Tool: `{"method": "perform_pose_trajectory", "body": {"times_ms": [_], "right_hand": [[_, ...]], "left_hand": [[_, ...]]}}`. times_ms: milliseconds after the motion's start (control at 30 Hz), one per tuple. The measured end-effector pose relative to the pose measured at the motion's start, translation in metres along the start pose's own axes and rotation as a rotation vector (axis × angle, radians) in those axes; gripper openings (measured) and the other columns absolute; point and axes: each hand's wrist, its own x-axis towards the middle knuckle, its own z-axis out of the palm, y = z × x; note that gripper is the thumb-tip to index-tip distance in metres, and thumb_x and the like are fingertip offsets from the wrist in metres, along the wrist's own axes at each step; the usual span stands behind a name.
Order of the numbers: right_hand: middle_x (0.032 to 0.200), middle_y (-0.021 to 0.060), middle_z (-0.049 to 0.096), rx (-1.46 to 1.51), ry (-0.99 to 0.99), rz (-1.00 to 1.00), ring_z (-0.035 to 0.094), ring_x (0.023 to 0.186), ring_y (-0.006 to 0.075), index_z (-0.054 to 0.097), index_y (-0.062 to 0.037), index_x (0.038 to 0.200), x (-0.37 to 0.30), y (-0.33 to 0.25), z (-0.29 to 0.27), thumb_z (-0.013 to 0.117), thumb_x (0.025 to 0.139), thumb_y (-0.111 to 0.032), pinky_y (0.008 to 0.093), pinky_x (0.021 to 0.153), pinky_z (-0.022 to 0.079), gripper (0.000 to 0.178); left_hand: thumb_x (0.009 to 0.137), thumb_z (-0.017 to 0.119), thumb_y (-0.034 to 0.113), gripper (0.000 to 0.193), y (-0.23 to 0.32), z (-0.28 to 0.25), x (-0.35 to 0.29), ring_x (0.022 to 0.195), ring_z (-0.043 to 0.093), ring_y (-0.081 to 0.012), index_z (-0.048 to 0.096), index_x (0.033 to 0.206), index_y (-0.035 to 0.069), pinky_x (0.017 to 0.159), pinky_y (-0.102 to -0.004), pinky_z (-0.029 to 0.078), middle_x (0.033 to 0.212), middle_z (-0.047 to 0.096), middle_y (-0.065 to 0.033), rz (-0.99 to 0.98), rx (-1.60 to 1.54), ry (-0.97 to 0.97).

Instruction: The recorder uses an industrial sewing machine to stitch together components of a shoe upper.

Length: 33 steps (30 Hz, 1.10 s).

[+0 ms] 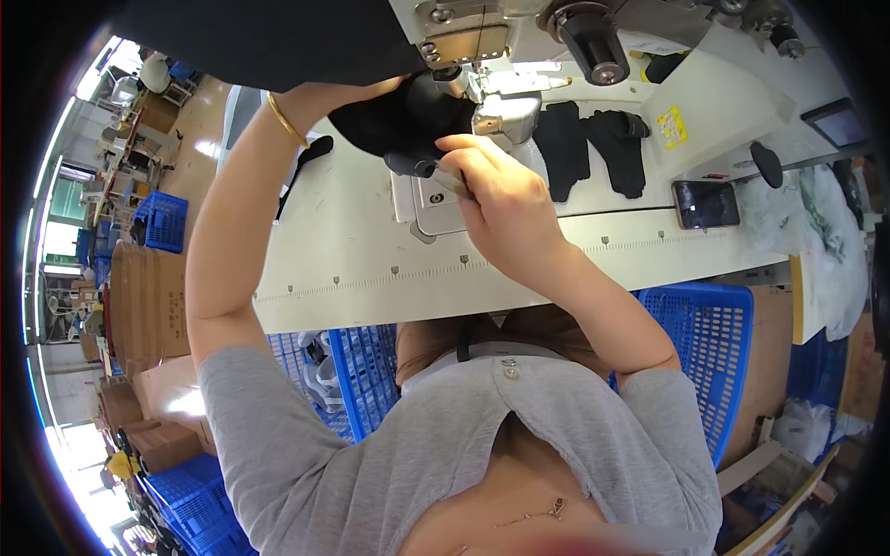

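Note:
A black fabric piece (400, 120) lies under the sewing machine head (468, 46), its rolled edge near the needle area. My left hand (375, 90) reaches to the far edge of this fabric; its fingers are hidden there. Close to the fabric's near edge, my right hand (505, 199) is closed with a slim grey metal tool (454, 181) in its palm, perhaps snips or tweezers. Its index finger and thumb sit beside the rolled edge; whether they pinch the fabric is unclear. Two folded black fabric pieces (563, 148) rest right of the needle.
A phone (706, 204) lies on the white sewing table (371, 250), which has a ruler along its front edge. Blue plastic baskets (709, 343) stand under the table on both sides. A large dark shape (269, 42) covers the upper left. Clear plastic bags (807, 241) hang at right.

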Motion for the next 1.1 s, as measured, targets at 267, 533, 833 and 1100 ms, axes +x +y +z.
{"method": "perform_pose_trajectory", "body": {"times_ms": [267, 533, 833, 1100], "right_hand": [[0.1, 0.0153, 0.068, 0.193, -0.191, 0.402, 0.066, 0.063, 0.0163, 0.056, 0.0049, 0.119, -0.016, 0.017, -0.003, 0.052, 0.096, -0.004, 0.0287, 0.066, 0.053, 0.025], [0.088, 0.0014, 0.063, 0.652, -0.39, 0.695, 0.054, 0.072, 0.0065, 0.066, 0.0022, 0.097, -0.029, 0.034, 0.0, 0.074, 0.083, -0.016, 0.0245, 0.066, 0.047, 0.025], [0.074, -0.0033, 0.059, 0.616, -0.381, 0.505, 0.049, 0.068, 0.0052, 0.061, -0.0023, 0.083, -0.027, 0.019, -0.028, 0.072, 0.086, -0.013, 0.0233, 0.061, 0.041, 0.015], [0.081, 0.0078, 0.062, 0.142, 0.066, 0.191, 0.061, 0.072, 0.0199, 0.064, -0.0042, 0.095, -0.024, -0.001, -0.034, 0.065, 0.083, -0.005, 0.0293, 0.067, 0.05, 0.012]], "left_hand": [[0.075, 0.068, 0.008, 0.011, 0.093, -0.078, -0.009, 0.065, 0.061, -0.0311, 0.064, 0.08, -0.001, 0.06, -0.0397, 0.046, 0.07, 0.06, -0.0171, -0.853, -0.782, -0.712], [0.079, 0.07, 0.006, 0.032, 0.169, -0.095, 0.0, 0.081, 0.064, -0.0276, 0.063, 0.11, 0.002, 0.073, -0.0369, 0.051, 0.1, 0.065, -0.0133, -1.146, -0.889, -0.515], [0.079, 0.075, 0.012, 0.034, 0.132, -0.045, -0.005, 0.098, 0.056, -0.0247, 0.061, 0.108, 0.002, 0.101, -0.0361, 0.04, 0.102, 0.061, -0.0105, -0.687, -1.432, -0.474], [0.085, 0.069, 0.01, 0.016, 0.14, -0.06, -0.02, 0.072, 0.05, -0.0204, 0.062, 0.078, -0.003, 0.084, -0.0359, 0.043, 0.07, 0.056, -0.008, -0.977, -1.239, -0.532]]}}
